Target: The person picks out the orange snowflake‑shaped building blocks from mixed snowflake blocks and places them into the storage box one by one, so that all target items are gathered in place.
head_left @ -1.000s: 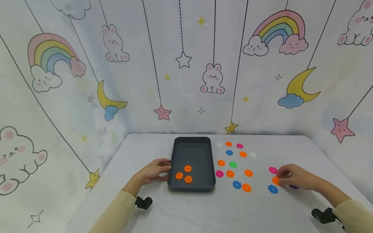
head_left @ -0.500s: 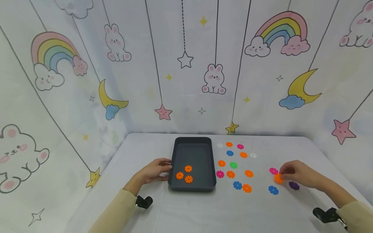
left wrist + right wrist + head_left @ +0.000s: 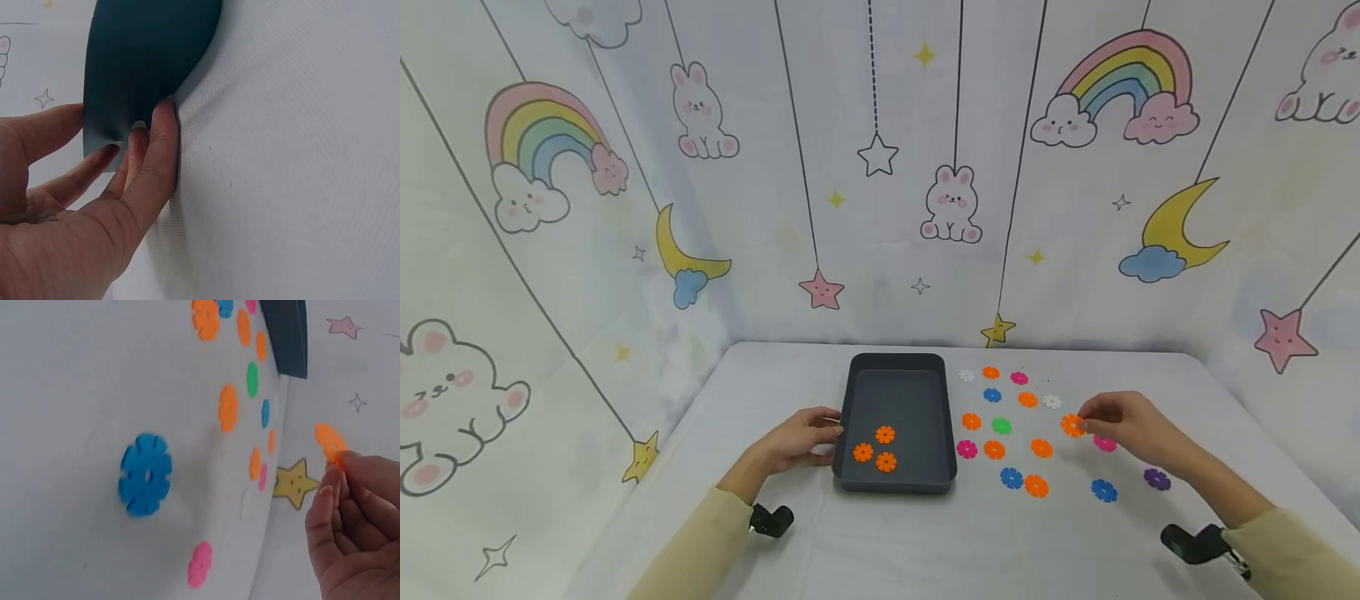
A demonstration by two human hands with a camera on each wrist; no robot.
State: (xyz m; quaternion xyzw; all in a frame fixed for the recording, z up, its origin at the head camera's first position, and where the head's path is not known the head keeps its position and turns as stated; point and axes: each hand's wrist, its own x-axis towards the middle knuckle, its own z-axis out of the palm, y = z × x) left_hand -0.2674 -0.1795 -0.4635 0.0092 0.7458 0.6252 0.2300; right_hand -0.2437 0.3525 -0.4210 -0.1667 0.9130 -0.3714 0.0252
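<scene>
My right hand (image 3: 1123,421) pinches an orange snowflake building disc (image 3: 1072,425) between thumb and fingertips, raised over the table; the right wrist view shows this disc (image 3: 330,441) at the fingertips. Just below that hand lies a pink disc (image 3: 1106,443). On the other side, my left hand (image 3: 799,436) holds the left wall of a dark grey tray (image 3: 895,392). In the left wrist view, one finger of the left hand (image 3: 94,206) reaches the tray's rim while others lie against its outer wall (image 3: 150,56). Inside the tray are three orange discs (image 3: 885,435).
Right of the tray several loose discs lie flat, among them a green one (image 3: 1002,427), a white one (image 3: 1052,402) and a blue one (image 3: 1011,477). Nearer the right forearm are a blue disc (image 3: 1103,491) and a purple disc (image 3: 1157,479). A printed curtain (image 3: 880,250) stands behind the table.
My right hand has picked up the orange disc from beside the pink one and carried it left and away from me. The purple disc has come into full sight. My left hand stays at the tray.
</scene>
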